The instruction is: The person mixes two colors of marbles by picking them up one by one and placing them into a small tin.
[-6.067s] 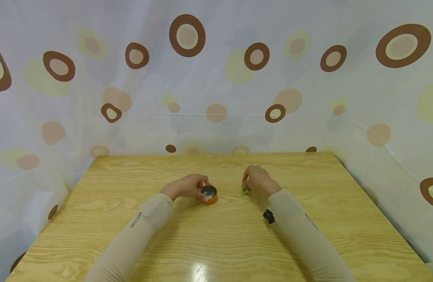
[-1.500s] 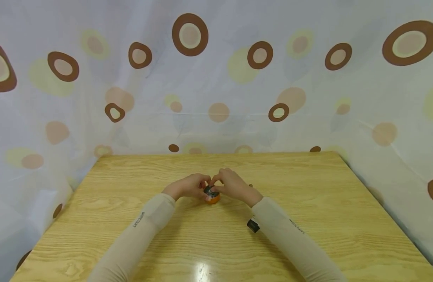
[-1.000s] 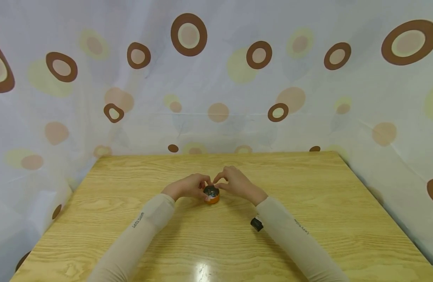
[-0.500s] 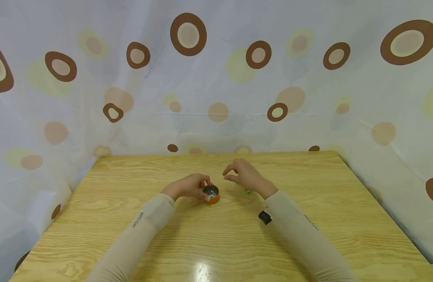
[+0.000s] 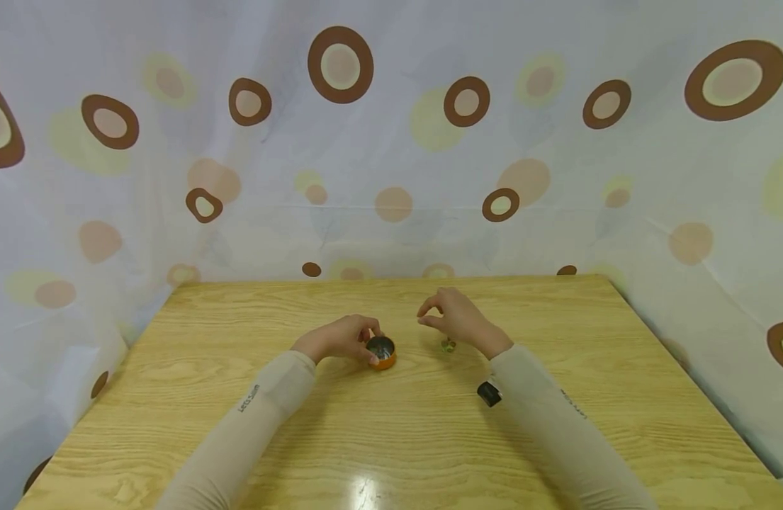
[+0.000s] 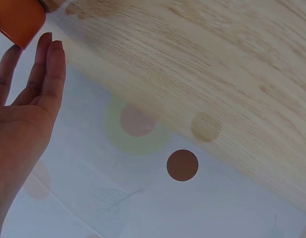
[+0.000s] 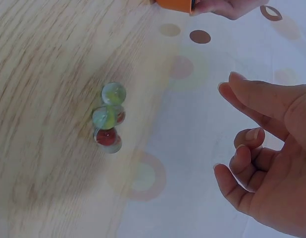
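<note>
A small round orange cup (image 5: pixel 382 364) with a dark metallic inside stands on the wooden table. My left hand (image 5: pixel 340 336) grips its left side, thumb at the near rim and fingers at the far rim. The left wrist view has the cup (image 6: pixel 20 19) in its top corner, cut off by the frame. Several glass marbles (image 7: pixel 104 118), clear with green and red swirls, lie clustered on the wood in the right wrist view. Just above and behind these marbles (image 5: pixel 448 346) hovers my right hand (image 5: pixel 460 320), thumb and index finger extended close together, other fingers loosely bent, holding nothing.
The wooden table (image 5: pixel 289 439) ends at a pale curtain (image 5: pixel 391 142) with brown, peach and yellow circles, which hangs behind it and along both sides. A black device (image 5: pixel 489 394) is worn at my right wrist.
My right hand was at the marbles at first, then had its fingers over the cup. Since then it has drawn back right, to above the marbles. My left hand keeps holding the cup.
</note>
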A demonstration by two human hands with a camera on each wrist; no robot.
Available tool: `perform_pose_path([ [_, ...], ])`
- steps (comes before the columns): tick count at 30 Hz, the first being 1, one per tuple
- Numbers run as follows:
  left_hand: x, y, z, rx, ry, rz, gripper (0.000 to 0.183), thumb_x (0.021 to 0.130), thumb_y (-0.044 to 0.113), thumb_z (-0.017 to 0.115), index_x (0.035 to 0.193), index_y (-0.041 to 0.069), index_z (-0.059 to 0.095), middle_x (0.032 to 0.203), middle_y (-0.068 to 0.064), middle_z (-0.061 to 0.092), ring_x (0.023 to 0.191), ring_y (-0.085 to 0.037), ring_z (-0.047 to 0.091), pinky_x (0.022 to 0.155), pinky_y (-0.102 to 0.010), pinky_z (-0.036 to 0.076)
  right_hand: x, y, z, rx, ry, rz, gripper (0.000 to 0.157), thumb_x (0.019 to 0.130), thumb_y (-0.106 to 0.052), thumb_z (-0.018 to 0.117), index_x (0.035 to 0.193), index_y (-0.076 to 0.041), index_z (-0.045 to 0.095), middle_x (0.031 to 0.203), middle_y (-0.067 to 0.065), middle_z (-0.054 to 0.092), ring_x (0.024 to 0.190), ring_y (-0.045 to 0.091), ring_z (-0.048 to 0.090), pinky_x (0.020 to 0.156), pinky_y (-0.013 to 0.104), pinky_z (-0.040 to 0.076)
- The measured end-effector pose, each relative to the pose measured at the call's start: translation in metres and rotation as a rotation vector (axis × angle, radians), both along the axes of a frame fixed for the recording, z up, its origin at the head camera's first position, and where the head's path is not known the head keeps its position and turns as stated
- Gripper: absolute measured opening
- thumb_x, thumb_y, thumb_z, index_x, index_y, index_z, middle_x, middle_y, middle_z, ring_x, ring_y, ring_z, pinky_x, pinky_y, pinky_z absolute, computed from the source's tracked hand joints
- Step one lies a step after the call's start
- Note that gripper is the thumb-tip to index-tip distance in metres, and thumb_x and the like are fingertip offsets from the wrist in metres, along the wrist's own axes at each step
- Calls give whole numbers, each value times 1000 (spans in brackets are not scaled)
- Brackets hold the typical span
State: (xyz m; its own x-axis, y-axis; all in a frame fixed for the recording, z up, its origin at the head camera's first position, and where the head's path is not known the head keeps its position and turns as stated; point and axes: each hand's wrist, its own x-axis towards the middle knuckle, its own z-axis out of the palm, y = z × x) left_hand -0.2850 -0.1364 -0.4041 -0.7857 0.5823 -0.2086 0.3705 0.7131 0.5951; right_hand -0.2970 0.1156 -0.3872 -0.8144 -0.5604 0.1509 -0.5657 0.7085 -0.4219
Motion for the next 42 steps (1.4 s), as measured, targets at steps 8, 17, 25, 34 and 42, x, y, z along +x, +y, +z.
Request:
perform_pose_path([
  [8,-1,-1,-3,19,-2,-7,37,80,18,80,112,9,62,98,-10,58,83,-19,51,74,-32,44,-3,5,-5,12,-56,-87,16,91,-16,68,100,-5,74,93,8,67,69,19,49,62,33,39],
  [17,-3,-2,-4,16,-4,-4,38,80,18,80,112,9,62,97,-8,57,84,-19,52,75,-32,45,-9,15,-16,96,-93,-192,15,91,-18,68,96,-5,74,107,14,67,93,31,63,78,45,51],
  [25,-1,-1,-2,12,-8,9,36,80,18,80,111,11,62,97,-7,56,84,-19,52,76,-32,45,-10,22,-19,137,-126,-260,16,91,-19,68,91,-4,74,102,14,68,79,26,62,71,43,50],
  [34,-1,-1,-2,15,-14,11,36,81,18,80,112,12,62,98,-7,56,85,-19,51,76,-33,45,-8,26,-21,173,-190,-295,20,90,-20,69,79,-4,74,75,4,68,60,15,54,58,33,45],
  [42,-1,-1,-2,15,-10,8,36,80,18,80,111,11,62,97,-7,56,85,-19,52,77,-33,45,-5,26,-21,167,-246,-319,47,90,-23,70,49,-14,49,44,-7,25,43,7,18,43,22,18],
])
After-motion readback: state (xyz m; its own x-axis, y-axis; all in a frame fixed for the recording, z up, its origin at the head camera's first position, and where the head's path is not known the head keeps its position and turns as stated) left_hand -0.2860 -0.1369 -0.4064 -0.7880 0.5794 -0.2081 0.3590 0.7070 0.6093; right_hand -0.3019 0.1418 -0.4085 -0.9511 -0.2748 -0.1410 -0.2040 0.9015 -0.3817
